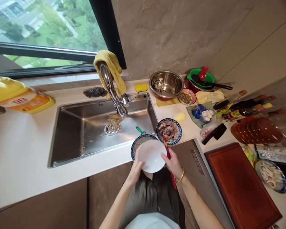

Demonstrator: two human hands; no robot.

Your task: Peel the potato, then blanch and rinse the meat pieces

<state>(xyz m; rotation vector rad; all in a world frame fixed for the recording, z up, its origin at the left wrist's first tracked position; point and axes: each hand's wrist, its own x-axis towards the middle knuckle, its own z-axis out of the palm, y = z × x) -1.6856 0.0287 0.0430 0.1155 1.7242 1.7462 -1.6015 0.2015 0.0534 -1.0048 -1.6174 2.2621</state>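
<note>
Between my two hands I hold a white plate (153,156) by its sides, in front of the counter edge. My left hand (134,169) grips its left rim. My right hand (173,161) has the right rim, together with a pair of red chopsticks (173,179) that point down toward me. Partly covered by the plate, a blue-rimmed bowl (133,149) with greyish contents sits at the sink's front edge. Just beyond the chopstick tips stands a second blue-patterned bowl (180,133) of meat pieces. A green-handled peeler (140,130) lies by the sink's edge.
The steel sink (69,140) has scraps around its drain, under a faucet (107,78) draped with a yellow cloth. A steel basin (166,83), a peeled potato (179,117), a cleaver (214,133) and a wooden cutting board (243,184) are on the right. A yellow jug (21,97) stands left.
</note>
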